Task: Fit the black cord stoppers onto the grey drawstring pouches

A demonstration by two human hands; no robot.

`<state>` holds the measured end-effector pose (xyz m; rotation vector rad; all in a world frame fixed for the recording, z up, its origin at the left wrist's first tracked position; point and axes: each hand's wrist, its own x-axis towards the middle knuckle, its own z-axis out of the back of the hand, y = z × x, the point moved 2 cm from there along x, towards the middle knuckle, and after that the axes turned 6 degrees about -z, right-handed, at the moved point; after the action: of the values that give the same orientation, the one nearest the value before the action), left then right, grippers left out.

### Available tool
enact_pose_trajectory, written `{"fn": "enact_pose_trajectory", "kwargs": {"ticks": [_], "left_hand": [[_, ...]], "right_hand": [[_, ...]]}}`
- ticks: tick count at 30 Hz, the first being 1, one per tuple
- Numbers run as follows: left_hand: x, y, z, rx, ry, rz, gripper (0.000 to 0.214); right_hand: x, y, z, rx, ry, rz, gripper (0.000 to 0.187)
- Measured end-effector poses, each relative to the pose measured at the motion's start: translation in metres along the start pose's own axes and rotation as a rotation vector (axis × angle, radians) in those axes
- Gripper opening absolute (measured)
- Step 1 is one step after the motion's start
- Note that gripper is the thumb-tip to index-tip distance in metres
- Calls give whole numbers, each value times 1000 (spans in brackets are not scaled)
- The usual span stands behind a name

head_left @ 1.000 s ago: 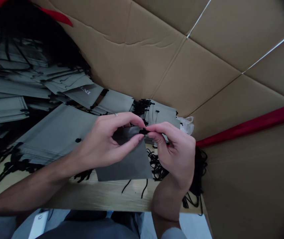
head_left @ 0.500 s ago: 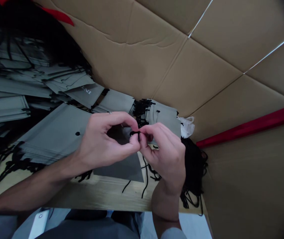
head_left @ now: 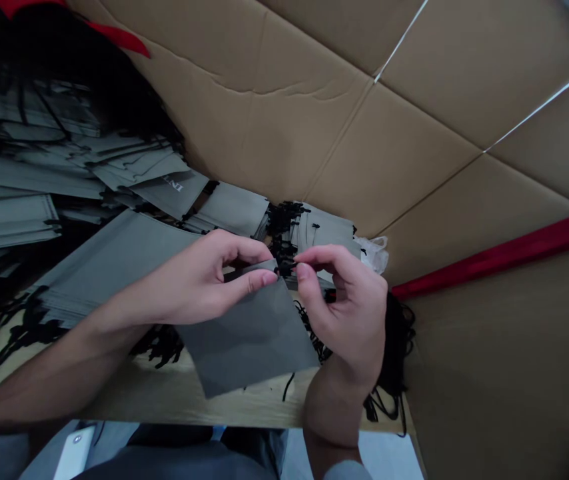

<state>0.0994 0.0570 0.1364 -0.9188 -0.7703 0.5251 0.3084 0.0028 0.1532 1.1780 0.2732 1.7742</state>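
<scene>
My left hand (head_left: 214, 283) pinches the upper edge of a flat grey drawstring pouch (head_left: 254, 343) between thumb and forefinger. The pouch hangs tilted below the fingers, above the table. At its pinched corner sits a small bit of black cord (head_left: 278, 271). Just to the right, my right hand (head_left: 347, 300) has thumb and forefinger closed on what looks like the end of that cord. A small gap separates the two hands' fingertips. Left of my left hand lies a stack of similar grey pouches (head_left: 109, 260).
More grey pouches (head_left: 24, 167) pile up at the left under a dark heap of cords (head_left: 99, 73). A short stack (head_left: 332, 217) and a clear plastic bag (head_left: 375, 253) stand by the cardboard wall (head_left: 284, 133). Black cords (head_left: 397, 340) lie at the right, near the table's front edge (head_left: 189, 410).
My right hand has drawn slightly right, away from my left fingertips. The grey pouch has swung into fuller view below my left hand, with its face turned toward me.
</scene>
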Motion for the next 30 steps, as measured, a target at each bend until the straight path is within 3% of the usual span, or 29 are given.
{"fn": "enact_pose_trajectory", "kwargs": {"ticks": [3,5,8,18,22,25,30], "left_hand": [[0,2,2,12,24,-3,30],[0,2,1,33,37,-27,28],[0,1,0,81,71,-69,30],[-3,-9,-4,145,151,-222,34],[-3,-15,-5,8,218,-278,32],[-4,-17,-6,-110,276,-324,32],[-4,-16,-1,-73,205,-325,27]], "right_hand": [[2,-7,1,139,156,19,32],[3,-12,1,186,199,62,29],[4,-15,0,212,176,93,15],[5,-21,0,344,254,145,11],[9,-27,-10,580,290,240,6],[11,-30,-18,721,309,317,13],[12,-30,-12,597,302,258,18]]}}
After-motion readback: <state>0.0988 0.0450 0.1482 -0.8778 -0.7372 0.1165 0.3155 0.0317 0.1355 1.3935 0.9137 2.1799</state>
